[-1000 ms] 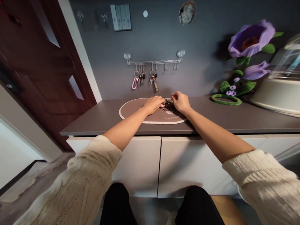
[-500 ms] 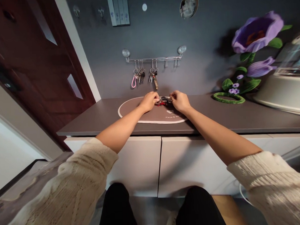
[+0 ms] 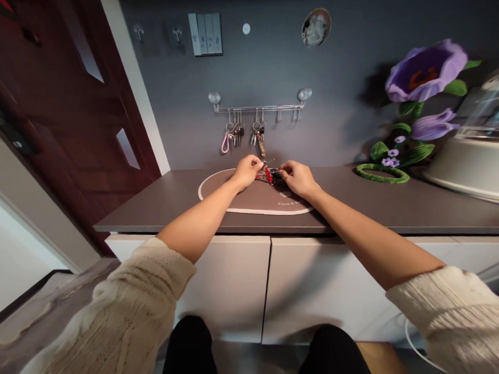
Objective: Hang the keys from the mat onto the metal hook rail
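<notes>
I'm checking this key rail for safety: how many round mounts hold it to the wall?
2: a left mount and a right mount, one at each end of the rail. None seems hidden.

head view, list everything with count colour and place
wall: 1, grey, back
hook rail: 1, clear, wall
hanging key groups: 2, silvery, hook rail
wall hooks: 2, silvery, upper left
switch panel: 1, grey, wall
oval opening: 1, pale, wall
countertop: 1, taupe, centre
mat: 1, brown, countertop
likely key bunch: 1, partly red, over mat
large flowers: 2, purple, right
domed appliance: 1, cream, right
cabinet doors: several, white, below
door: 1, maroon, left
left hand, right hand: 2, bare, centre
sleeves: 2, cream, sides
trouser legs: 2, black, bottom
</notes>
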`<state>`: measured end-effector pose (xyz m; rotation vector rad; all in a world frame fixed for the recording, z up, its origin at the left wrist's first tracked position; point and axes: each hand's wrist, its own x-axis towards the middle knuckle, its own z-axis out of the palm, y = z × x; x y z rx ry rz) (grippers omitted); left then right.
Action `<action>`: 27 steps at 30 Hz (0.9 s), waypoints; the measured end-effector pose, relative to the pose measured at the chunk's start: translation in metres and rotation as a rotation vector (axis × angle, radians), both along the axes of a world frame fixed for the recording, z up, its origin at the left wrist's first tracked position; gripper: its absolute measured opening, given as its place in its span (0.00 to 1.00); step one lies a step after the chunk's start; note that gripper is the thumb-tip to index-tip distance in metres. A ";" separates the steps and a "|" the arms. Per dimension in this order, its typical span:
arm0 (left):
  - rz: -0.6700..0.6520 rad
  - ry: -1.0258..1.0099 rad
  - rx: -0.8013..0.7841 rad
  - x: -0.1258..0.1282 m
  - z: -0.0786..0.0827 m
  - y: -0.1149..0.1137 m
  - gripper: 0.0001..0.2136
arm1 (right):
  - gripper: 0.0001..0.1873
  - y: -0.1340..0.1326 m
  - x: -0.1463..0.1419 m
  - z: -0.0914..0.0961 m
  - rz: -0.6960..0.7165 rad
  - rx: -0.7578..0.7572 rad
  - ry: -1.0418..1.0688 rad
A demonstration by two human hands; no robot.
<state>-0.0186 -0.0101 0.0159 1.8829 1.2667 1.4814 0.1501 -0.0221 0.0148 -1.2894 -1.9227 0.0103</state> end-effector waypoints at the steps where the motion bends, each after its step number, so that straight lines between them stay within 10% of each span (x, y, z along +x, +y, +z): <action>1: -0.017 -0.050 -0.022 0.000 0.001 0.000 0.02 | 0.08 0.000 0.000 0.000 0.017 0.005 -0.004; 27: -0.468 -0.550 -0.196 0.001 0.020 -0.010 0.04 | 0.11 -0.001 -0.015 0.004 0.202 0.132 -0.019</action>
